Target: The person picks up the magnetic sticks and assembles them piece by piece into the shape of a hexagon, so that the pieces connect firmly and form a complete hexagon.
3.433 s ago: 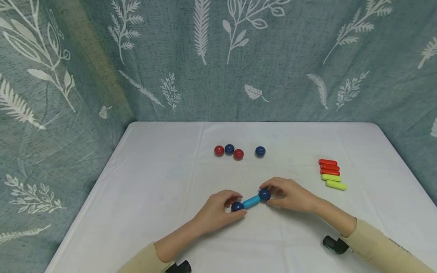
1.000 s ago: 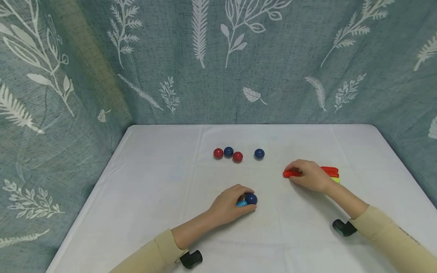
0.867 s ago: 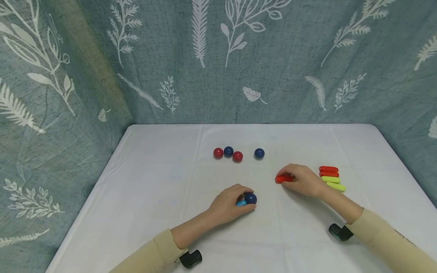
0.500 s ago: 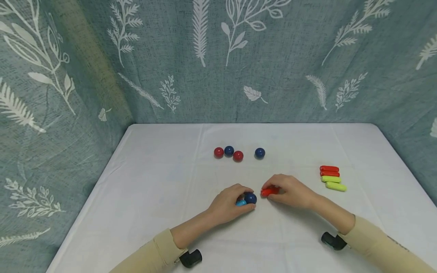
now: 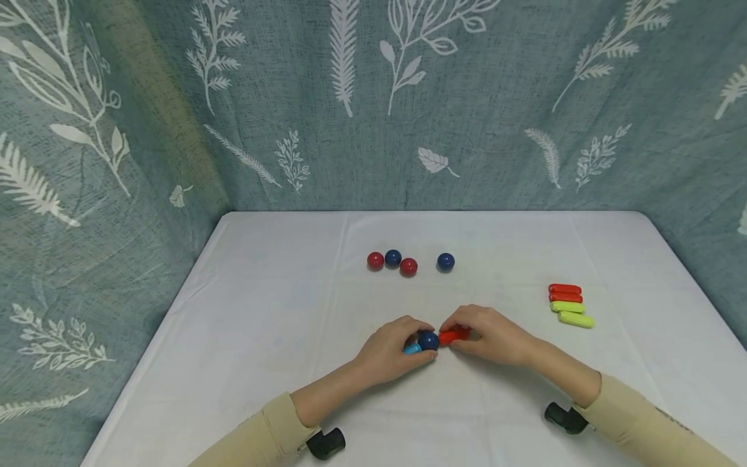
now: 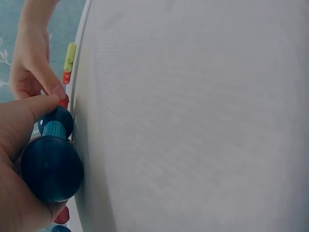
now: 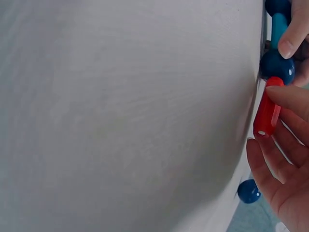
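Observation:
In the head view my left hand point(image 5: 388, 353) holds two dark blue balls joined by a light blue rod point(image 5: 412, 348). The blue ball at the right end point(image 5: 428, 340) shows between thumb and fingers; the other ball point(image 6: 52, 168) fills the palm in the left wrist view. Between thumb and fingers, my right hand point(image 5: 490, 334) pinches a red rod point(image 7: 268, 108). One end of that rod meets the right-end blue ball; whether it sits inside a hole cannot be told. A small hole shows in the rod's free end in the right wrist view.
Behind the hands lie two red balls point(image 5: 375, 261) with a blue ball point(image 5: 393, 258) between them, and another blue ball point(image 5: 445, 261) stands apart. At right, two red rods point(image 5: 565, 288) and two yellow-green rods point(image 5: 576, 319) lie stacked on the white tablecloth point(image 5: 280, 292).
My right hand left the joined blue balls, took a red rod from the pile and brought it left to the ball. My left hand shifted its hold along the joined piece.

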Available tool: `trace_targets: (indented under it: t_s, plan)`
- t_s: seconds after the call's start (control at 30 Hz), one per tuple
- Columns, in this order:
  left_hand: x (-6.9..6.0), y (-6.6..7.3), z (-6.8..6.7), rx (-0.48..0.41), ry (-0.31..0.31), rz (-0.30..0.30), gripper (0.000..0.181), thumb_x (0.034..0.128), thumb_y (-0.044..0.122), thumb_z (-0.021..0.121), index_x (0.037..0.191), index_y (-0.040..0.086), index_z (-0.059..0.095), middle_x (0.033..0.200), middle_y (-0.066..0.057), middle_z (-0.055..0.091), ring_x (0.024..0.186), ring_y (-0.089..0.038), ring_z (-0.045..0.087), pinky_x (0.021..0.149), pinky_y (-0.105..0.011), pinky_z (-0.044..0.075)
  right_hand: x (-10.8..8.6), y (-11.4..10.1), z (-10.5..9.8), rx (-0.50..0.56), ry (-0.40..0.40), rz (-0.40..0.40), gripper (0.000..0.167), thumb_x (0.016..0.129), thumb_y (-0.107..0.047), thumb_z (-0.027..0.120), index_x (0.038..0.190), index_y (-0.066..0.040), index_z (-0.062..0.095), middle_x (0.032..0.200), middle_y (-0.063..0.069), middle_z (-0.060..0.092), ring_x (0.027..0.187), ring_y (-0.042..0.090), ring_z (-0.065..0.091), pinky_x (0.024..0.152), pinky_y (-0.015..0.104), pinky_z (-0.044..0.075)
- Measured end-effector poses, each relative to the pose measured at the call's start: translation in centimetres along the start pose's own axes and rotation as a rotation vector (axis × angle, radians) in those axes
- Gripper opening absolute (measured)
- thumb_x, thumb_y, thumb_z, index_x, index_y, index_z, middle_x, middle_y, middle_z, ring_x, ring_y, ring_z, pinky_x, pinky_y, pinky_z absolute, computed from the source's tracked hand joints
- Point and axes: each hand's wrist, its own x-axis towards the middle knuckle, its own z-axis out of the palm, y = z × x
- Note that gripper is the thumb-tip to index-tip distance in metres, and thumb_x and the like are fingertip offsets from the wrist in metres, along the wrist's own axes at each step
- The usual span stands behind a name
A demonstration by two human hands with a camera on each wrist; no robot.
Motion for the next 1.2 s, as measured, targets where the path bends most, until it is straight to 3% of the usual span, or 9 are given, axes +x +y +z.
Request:
trace_targets:
  t_s: [0.33, 0.7, 0.97, 1.07, 1.2]
  plan:
    - [-0.1, -0.1, -0.1, 0.012, 0.001, 0.011, 0.038, 0.0885, 0.031, 0.073, 0.121, 0.011, 0.065, 0.099, 0.003, 0.063, 0.082, -0.008, 0.052, 0.073, -0.021, 0.045, -0.3, 0.2, 0.0, 0.006, 0.002, 0.011, 0.026, 0.088, -0.011, 0.072, 0.113, -0.014, 0.068, 0.105, -0.007, 0.066, 0.093, 0.01, 0.057, 0.085, 0.031, 0.051]
    - [1.2, 1.3, 0.1, 0.164, 0.077, 0.023, 0.028, 0.0871, 0.034, 0.072, 0.106, 0.013, 0.071, 0.098, 0.002, 0.066, 0.089, -0.012, 0.058, 0.073, -0.02, 0.049, -0.4, 0.4, 0.1, 0.086, 0.045, -0.003, 0.026, 0.086, -0.008, 0.074, 0.112, -0.01, 0.068, 0.102, -0.003, 0.067, 0.089, 0.011, 0.061, 0.08, 0.03, 0.053]
    - [1.6, 1.2, 0.6, 0.163, 0.038, -0.023, 0.02, 0.0878, 0.03, 0.072, 0.099, 0.013, 0.072, 0.089, 0.004, 0.066, 0.082, -0.01, 0.055, 0.066, -0.019, 0.044, 0.3, 0.3, -0.1, 0.118, 0.043, 0.016, 0.022, 0.087, -0.011, 0.074, 0.108, -0.01, 0.069, 0.099, -0.006, 0.067, 0.088, 0.01, 0.062, 0.079, 0.027, 0.054]
    - [1.5, 0.9, 0.6, 0.141, 0.035, -0.032, 0.021, 0.0881, 0.03, 0.072, 0.101, 0.013, 0.072, 0.091, 0.003, 0.066, 0.083, -0.01, 0.055, 0.069, -0.02, 0.045, 1.1, 0.8, -0.6, 0.101, 0.111, 0.023, 0.02, 0.088, -0.011, 0.072, 0.107, -0.009, 0.069, 0.099, -0.004, 0.068, 0.089, 0.012, 0.062, 0.078, 0.029, 0.054]
    - [1.4, 0.7, 0.6, 0.109, 0.023, -0.039, 0.022, 0.0891, 0.029, 0.071, 0.104, 0.013, 0.072, 0.095, 0.002, 0.067, 0.087, -0.012, 0.057, 0.074, -0.023, 0.047, 2.8, 2.0, -1.7, 0.023, 0.303, 0.071, 0.024, 0.088, -0.006, 0.07, 0.112, -0.003, 0.067, 0.109, 0.009, 0.066, 0.093, 0.023, 0.063, 0.078, 0.036, 0.055]
